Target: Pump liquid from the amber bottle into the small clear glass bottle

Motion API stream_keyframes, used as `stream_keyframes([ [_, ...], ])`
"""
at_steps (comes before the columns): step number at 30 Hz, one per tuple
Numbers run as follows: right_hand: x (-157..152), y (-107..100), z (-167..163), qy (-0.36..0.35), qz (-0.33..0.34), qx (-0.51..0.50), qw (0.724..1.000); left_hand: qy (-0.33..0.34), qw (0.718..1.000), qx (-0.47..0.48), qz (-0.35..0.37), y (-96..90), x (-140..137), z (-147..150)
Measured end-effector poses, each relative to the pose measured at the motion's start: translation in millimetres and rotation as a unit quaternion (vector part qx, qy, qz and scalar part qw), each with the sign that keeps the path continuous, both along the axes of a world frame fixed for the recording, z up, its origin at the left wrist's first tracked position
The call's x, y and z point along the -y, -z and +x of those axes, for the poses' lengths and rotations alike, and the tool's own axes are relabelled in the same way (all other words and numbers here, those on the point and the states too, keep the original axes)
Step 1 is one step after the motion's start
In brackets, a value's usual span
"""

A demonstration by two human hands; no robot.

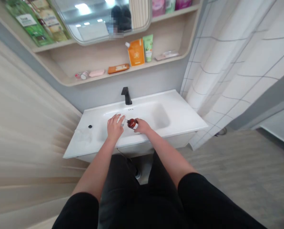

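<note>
Over the white washbasin (186,113), our left grip (115,126) holds a clear container (122,120) beside the amber bottle (132,123) in our right grip (143,126).

Head-worn view, forward and down over the sink (156,114), apparently wide-angle

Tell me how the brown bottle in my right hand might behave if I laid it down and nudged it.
The brown bottle looks rounded, so it would probably roll on its side. Its surface looks shiny, so it may be slippery if wet.

A beige curtain (25,111) hangs left of the grey wall (156,74) and mirror (94,24).
</note>
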State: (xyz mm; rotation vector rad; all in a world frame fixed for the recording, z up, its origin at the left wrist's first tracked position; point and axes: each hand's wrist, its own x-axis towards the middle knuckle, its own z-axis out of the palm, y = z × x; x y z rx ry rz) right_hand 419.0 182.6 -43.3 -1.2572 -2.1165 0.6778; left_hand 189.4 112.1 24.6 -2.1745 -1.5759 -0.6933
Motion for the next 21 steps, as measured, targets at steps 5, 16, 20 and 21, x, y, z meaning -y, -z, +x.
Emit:
stream_keyframes([
  [5,0.0,0.7,0.4,0.002,0.009,-0.023,1.000,0.006,1.000,-0.018,0.008,-6.9,-3.0,1.4],
  [16,2.7,-3.5,0.6,0.016,0.029,-0.051,0.998,0.013,0.999,-0.041,-0.021,-27.9,-6.3,7.6],
  [20,3.5,-5.5,0.9,0.019,0.026,-0.055,0.998,0.017,0.998,-0.047,-0.026,-32.9,-7.3,9.4],
  [21,3.7,-6.0,1.0,0.020,0.025,-0.055,0.998,0.017,0.998,-0.049,-0.028,-34.1,-7.6,9.9],
])
